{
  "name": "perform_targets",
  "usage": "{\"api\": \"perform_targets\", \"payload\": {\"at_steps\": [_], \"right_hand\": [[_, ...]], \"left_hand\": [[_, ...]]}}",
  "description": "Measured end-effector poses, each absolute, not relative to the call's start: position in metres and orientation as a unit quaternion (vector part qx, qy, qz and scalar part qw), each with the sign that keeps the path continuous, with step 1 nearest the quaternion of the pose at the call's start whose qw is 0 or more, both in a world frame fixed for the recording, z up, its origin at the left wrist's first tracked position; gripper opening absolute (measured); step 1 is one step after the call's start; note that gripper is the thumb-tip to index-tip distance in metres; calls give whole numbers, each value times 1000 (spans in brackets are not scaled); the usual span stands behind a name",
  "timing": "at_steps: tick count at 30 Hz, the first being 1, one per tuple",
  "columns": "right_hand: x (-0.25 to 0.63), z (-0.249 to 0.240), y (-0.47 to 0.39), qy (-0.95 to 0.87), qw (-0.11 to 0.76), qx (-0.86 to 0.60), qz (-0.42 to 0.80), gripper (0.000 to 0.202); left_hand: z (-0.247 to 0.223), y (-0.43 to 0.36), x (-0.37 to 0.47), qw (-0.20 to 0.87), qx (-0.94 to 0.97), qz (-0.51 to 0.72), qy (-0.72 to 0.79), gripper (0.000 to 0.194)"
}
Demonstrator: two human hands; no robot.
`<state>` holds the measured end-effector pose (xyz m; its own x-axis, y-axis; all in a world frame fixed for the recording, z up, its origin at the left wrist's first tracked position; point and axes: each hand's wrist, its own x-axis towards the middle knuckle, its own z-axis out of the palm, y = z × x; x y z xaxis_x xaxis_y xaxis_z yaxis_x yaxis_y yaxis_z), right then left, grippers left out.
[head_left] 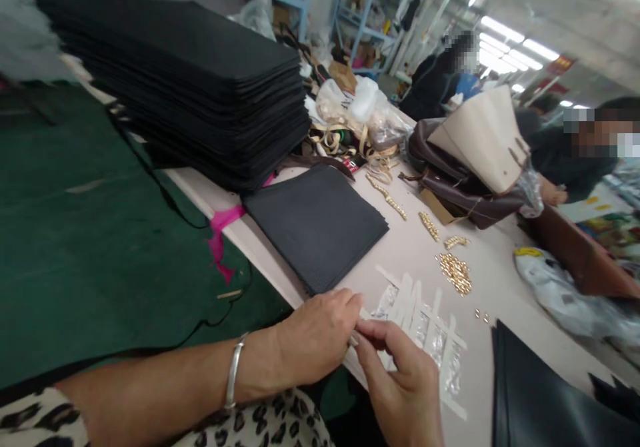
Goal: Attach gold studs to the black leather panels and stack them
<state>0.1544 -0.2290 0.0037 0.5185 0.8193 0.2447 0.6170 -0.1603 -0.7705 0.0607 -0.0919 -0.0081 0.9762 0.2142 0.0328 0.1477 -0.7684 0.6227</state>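
Observation:
My left hand, with a silver bangle on its wrist, is closed in a loose fist at the table's near edge. My right hand meets it, thumb and forefinger pinched together. Something small and pale seems to sit at the fingertips, too little of it showing to name. Just beyond the hands, strips of whitish tape hold clear plastic to the tabletop. A short stack of black sheets lies past my left hand. Farther right is a heap of small gold-coloured metal pieces, with two or three loose ones nearby.
A tall pile of black panels fills the table's far left. Rows of gold pieces lie mid-table, before brown and cream bags. More black sheets are at right. A pink strip hangs over the edge. Two people are behind.

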Motion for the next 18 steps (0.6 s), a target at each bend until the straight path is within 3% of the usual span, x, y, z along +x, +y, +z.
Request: {"api": "perform_targets", "payload": {"at_steps": [3, 7, 12, 18], "right_hand": [[161, -1, -217, -471, 462, -739, 138, 9], [190, -1, -185, -409, 460, -766, 185, 22], [222, -5, -108, -442, 414, -773, 187, 33], [228, -24, -25, -532, 374, -746, 144, 29]], "left_hand": [[-1, -77, 48, 389, 913, 58, 109, 22], [-4, -53, 25, 520, 796, 178, 253, 22], [-22, -27, -7, 692, 525, 268, 417, 40], [-26, -24, -22, 744, 388, 287, 462, 54]]}}
